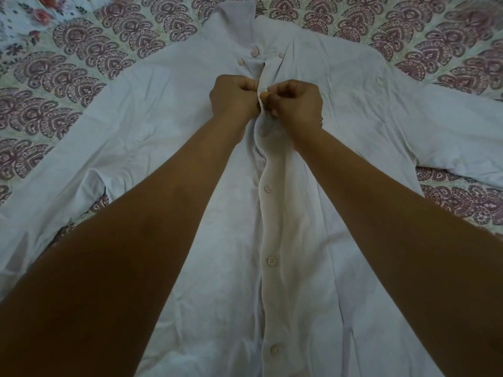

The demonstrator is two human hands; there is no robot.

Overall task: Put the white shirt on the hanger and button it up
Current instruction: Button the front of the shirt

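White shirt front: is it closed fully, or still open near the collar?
Partly closed: the white shirt is buttoned below the left hand and right hand, which pinch its placket; above them the edges gape.

Shirt (353, 118) flat on the bedsheet (68, 85), collar (234, 20) far, both hands side by side at its placket (268, 227)

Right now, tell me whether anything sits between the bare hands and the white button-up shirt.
Nothing visible does. The left hand and right hand pinch the front of the white button-up shirt, spread on the patterned bedsheet.
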